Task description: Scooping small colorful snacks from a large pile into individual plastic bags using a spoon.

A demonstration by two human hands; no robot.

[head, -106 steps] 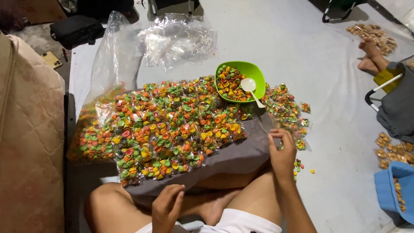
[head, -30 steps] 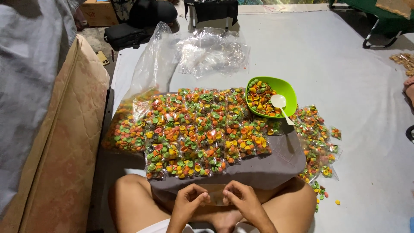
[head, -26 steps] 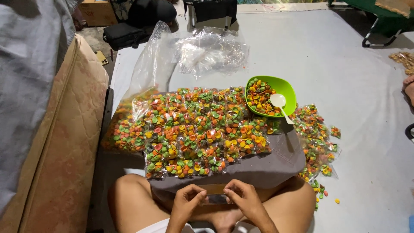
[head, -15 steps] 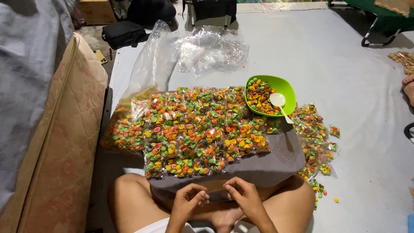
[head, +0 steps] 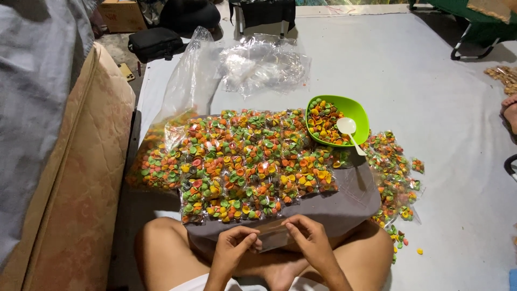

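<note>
I sit cross-legged on the floor. My left hand [head: 235,248] and my right hand [head: 308,239] pinch the two ends of a small clear plastic bag [head: 273,237] just above my lap. Right beyond them a grey cloth-covered board [head: 344,205] carries rows of small sealed packets of colourful shell-shaped snacks [head: 247,161]. A green bowl [head: 358,110] of the same snacks, with a white spoon [head: 349,129] in it, stands at the board's far right corner.
More filled packets [head: 396,172] lie scattered on the floor to the right. A large clear bag [head: 186,102] of loose snacks and a heap of empty clear bags [head: 264,64] lie beyond. A mattress [head: 75,178] stands at left. Another person's foot [head: 509,110] shows at the right edge.
3.5 s ago my right hand was out at the board's right edge. It has come back to my lap, and both hands now hold the small clear bag together.
</note>
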